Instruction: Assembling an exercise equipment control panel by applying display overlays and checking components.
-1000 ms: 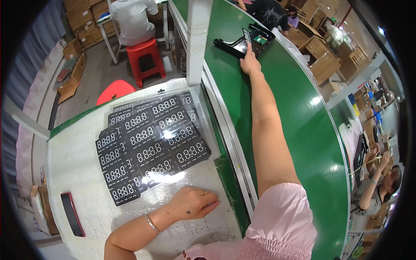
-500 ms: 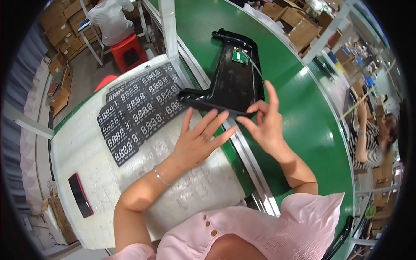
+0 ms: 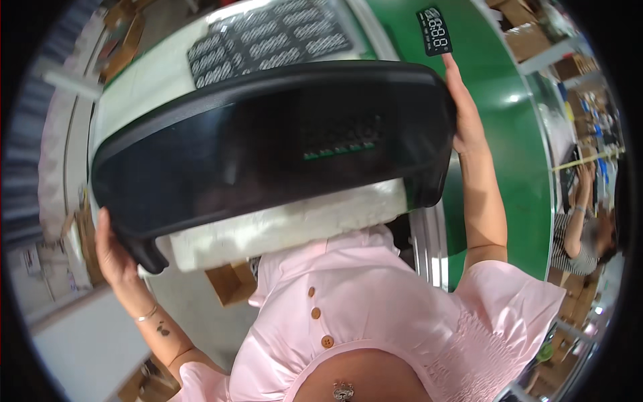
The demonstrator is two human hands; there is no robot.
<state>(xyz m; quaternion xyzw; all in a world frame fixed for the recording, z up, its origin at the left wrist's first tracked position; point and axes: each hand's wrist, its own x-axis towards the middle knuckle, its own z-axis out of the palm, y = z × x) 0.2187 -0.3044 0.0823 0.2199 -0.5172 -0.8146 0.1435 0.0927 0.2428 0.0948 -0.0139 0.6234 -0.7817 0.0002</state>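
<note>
Green conveyor belt (image 3: 529, 141) beyond my hands; I've got the wide glossy black plastic panel (image 3: 268, 147) lifted, long axis left-right. Left hand (image 3: 114, 251) grips its lower-left corner, right hand (image 3: 462, 117) its far-right edge — hands spread apart, equally engaged.

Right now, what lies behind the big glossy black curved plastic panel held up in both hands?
Behind the black panel: rows of small black digit display boards on a white table, and the green conveyor belt. The panel hides most of the table.
</note>
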